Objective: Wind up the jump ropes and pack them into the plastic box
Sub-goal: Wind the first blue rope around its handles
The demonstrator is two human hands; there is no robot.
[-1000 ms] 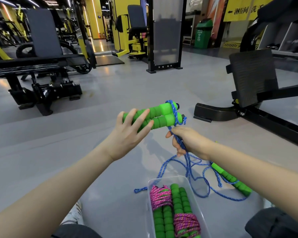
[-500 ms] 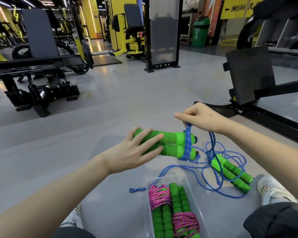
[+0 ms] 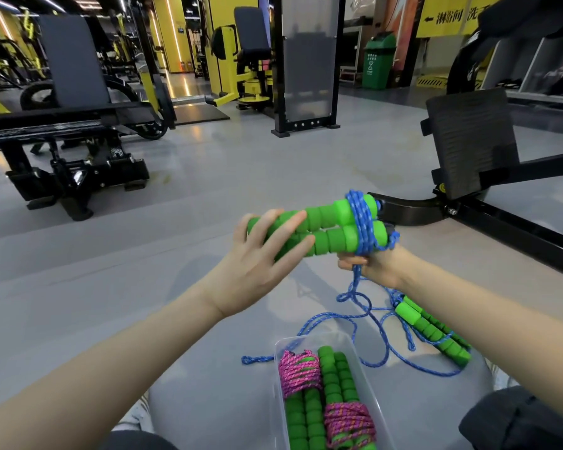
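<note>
My left hand [image 3: 263, 254] holds two green foam handles [image 3: 330, 227] side by side, level and pointing right. A blue rope [image 3: 364, 222] is wrapped a few turns round their right end. Just below that end, my right hand [image 3: 376, 266] pinches the blue rope, and the loose part [image 3: 371, 323] trails down to the floor in loops. A clear plastic box [image 3: 281, 394] at the bottom centre contains two wound jump ropes with green handles and pink rope [image 3: 299, 371]. Another pair of green handles [image 3: 434, 334] lies on the floor to the right of the box.
Grey gym floor all round. A black machine footplate and base bar [image 3: 468, 147] stands close at the right, a black bench machine [image 3: 72, 157] at the left, a dark weight-stack frame [image 3: 306, 63] behind. My knees show at the bottom corners.
The handles have risen from just above the box. My right hand went from above the handles round to below them, adding a turn of blue rope.
</note>
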